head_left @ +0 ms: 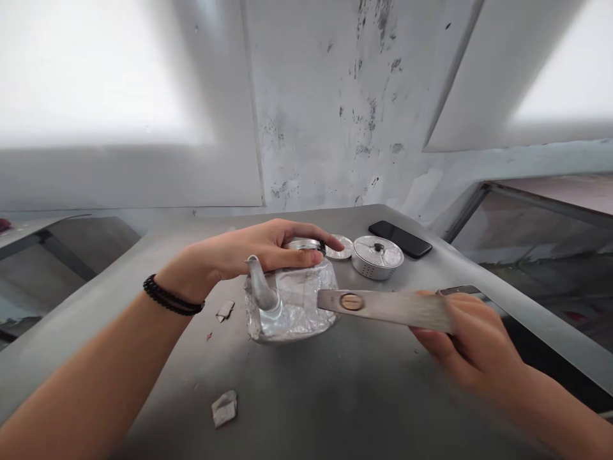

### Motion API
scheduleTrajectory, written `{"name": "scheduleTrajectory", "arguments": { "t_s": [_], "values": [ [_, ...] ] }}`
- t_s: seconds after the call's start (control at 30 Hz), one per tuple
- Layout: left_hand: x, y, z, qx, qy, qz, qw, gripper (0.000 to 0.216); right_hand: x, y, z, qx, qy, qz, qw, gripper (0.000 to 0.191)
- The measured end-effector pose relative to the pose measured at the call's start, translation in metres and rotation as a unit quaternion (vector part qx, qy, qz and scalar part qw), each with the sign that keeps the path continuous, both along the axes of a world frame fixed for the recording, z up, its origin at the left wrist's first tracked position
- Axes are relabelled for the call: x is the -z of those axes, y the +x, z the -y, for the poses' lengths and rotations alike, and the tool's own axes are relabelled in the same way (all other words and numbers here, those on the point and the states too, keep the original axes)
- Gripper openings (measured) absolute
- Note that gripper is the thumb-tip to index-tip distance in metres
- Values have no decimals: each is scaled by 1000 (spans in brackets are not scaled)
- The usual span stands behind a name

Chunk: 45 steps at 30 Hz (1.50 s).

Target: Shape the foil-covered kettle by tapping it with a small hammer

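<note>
Left hand [249, 252]: draped over the kettle's top, fingers and thumb clamped on its rim.
Right hand [472, 348]: closed round a blade [383, 308], tip touching the kettle's side.
Counter [335, 396]: grey metal, carrying everything.
Kettle [292, 303]: mid-counter, upright, spout facing the left arm.
Pot [377, 257]: lidded, just behind the kettle.
Phone [400, 239]: flat beside the pot.
Scrap [224, 407]: near the front edge.

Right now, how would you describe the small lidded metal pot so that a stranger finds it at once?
On the grey metal table, look behind the wrapped kettle under the left hand. The round metal pot stands there between a flat metal disc and a black phone. Only it has a lid with a dark knob and small holes in its side.
</note>
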<state>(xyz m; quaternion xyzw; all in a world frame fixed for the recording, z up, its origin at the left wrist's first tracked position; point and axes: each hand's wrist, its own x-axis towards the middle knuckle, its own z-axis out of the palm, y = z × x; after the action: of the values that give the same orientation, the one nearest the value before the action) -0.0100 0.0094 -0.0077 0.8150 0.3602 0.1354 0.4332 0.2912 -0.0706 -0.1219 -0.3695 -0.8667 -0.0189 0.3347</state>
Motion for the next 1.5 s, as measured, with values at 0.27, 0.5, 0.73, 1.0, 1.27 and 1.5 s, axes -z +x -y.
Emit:
{"name": "scheduleTrajectory", "arguments": {
  "t_s": [0.27, 0.5, 0.73, 1.0, 1.27, 1.5],
  "values": [
    [1, 1, 2, -11, -21, 12, 1000, 47, 0, -2, 3, -8, 8, 17, 1000, 32],
    [1, 1, 0, -19, -15, 8, 1000, 47, -1, -6, 4, 6, 21, 42, 999, 35],
    [1, 0, -3, -1, -2, 1, 1000, 50, -7, -14, 7, -3, 24, 78, 997, 37],
    [1, 0, -1, -4, 17, 15, 1000, 44, -9, -23, 12, -7, 21, 53, 998, 35],
    [1, -2, -3, 3, -14, -3, 1000, 49, -8, -25, 13, -5, 19, 21, 1000, 38],
    [1, 0, -2, -42, -45, 31, 998, 53, -14, -22, 15, 8, 52, -64, 997, 29]
  ]
}}
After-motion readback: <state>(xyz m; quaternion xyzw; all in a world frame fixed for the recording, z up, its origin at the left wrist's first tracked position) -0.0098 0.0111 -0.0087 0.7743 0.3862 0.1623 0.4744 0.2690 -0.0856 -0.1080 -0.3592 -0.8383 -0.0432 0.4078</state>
